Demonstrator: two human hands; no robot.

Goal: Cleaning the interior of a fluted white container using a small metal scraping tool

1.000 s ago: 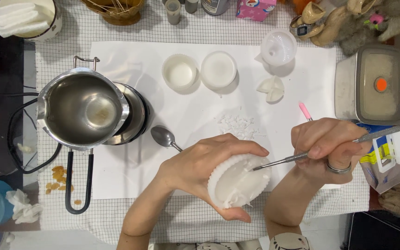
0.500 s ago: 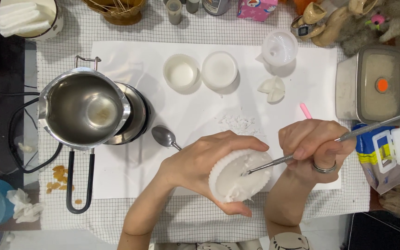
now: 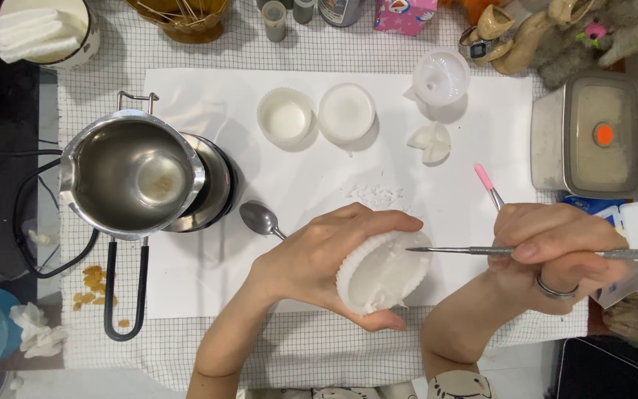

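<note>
My left hand (image 3: 319, 262) was clamped around the fluted white mould (image 3: 382, 272) above the bench (image 3: 208, 347), gripping its soft, bendy-looking rim, while my right hand (image 3: 555, 247) pinched the thin metal pick (image 3: 481, 251) at its brittle-looking wax.

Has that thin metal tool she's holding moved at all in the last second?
Yes. The metal tool has swung from slanted to nearly level; against the pink-tipped stick, the right hand sits lower.

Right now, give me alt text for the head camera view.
The left hand grips a white fluted mould while the right hand points a thin metal tool at its top. A steel pouring pot and spoon sit to the left on white paper.
</note>
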